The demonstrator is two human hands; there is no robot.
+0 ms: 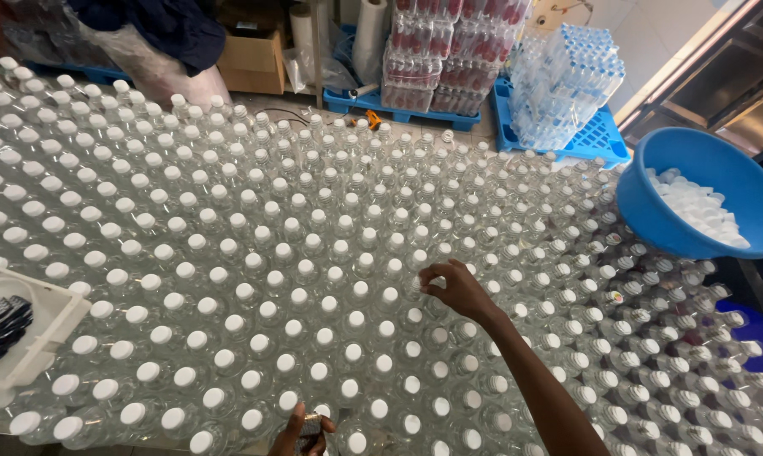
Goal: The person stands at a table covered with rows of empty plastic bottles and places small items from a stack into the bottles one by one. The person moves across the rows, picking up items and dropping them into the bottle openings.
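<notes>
A dense field of clear plastic bottles fills the table, most with white caps (pixel 229 253); those at the right (pixel 668 321) stand uncapped. My right hand (pixel 453 289) reaches out over the middle, fingertips pinched at the top of a bottle (pixel 421 283). My left hand (pixel 301 431) is at the bottom edge, closed around a small dark object that I cannot make out. A blue basin (pixel 652 211) at the right holds several loose white caps (pixel 694 207).
A white tray (pixel 48 329) with dark items rests on the bottles at the left. Behind the table stand shrink-wrapped bottle packs (pixel 559 80) on blue pallets (pixel 601 139), a cardboard box (pixel 251 55) and plastic rolls (pixel 369 38).
</notes>
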